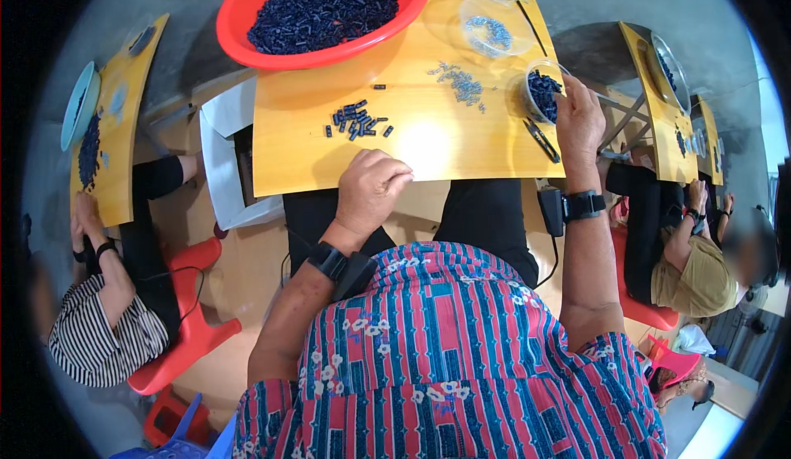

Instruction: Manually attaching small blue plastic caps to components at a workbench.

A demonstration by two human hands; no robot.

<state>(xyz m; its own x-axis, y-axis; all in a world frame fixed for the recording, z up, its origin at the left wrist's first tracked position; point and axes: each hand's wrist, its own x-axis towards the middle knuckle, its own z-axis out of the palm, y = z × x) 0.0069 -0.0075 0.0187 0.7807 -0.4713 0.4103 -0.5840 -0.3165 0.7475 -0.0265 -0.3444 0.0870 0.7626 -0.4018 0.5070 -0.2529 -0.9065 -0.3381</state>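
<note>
My left hand is at the table's near edge, its fingers curled and thumb pressed to them; anything inside is too small to make out. Just beyond it lies a loose pile of small dark blue plastic pieces. My right hand is at the right rim of a clear round tub of dark pieces. Its fingers are bent together and their tips partly hidden, so whatever they grip cannot be seen. Black tweezers lie beside the tub, left of the right wrist. Small shiny metal-like parts are scattered mid-table.
A large red basin heaped with dark pieces stands at the table's far left. A clear bowl of small shiny parts sits at the far right, near a thin black stick. Other people work at yellow tables on both sides.
</note>
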